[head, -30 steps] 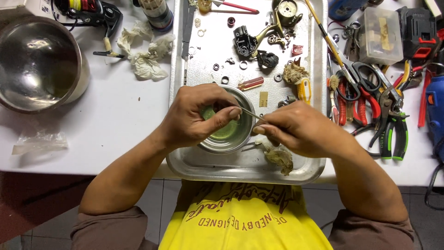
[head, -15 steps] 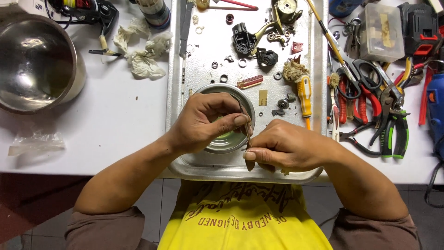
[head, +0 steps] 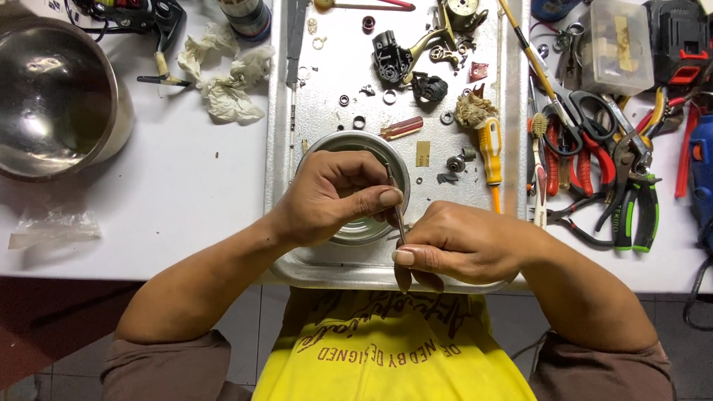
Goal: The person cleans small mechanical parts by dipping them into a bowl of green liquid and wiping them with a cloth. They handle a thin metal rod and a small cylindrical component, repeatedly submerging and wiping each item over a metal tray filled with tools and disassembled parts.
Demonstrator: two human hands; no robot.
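My left hand (head: pixel 330 197) and right hand (head: pixel 457 245) meet over the near end of a metal tray (head: pixel 278 111), both clenched on one thin metal rod (head: pixel 395 204). The left thumb and forefinger pinch its upper stretch; the right fist wraps its lower end, knuckles curled tight, thumbnail showing at the near edge. The rod stands nearly upright in the view, tilted slightly to the left at its far tip.

Beneath the left hand sits a round metal tin (head: pixel 349 145), its far rim clear, its near half covered by my fingers. Whether the rod touches the tin I cannot tell; the hands hide the contact.

On the far side of the tray lie small washers, rings and dark machine parts (head: pixel 401 59), a little red-handled screwdriver (head: pixel 402 128) just beyond the tin, and a yellow-handled tool (head: pixel 489 148) to the right. The tray's near lip overhangs the white table (head: pixel 171 208) edge, just under my right wrist, leaving little room there.

To the right, well apart from the hands, lies a crowded pile of scissors and pliers (head: pixel 601 178) with red, green and orange grips. To the left the table has open room, up to a steel bowl (head: pixel 52 96), crumpled tissue (head: pixel 223 82) and a clear plastic bag (head: pixel 56 226). The bowl and the tools on the right are cut off by the frame.
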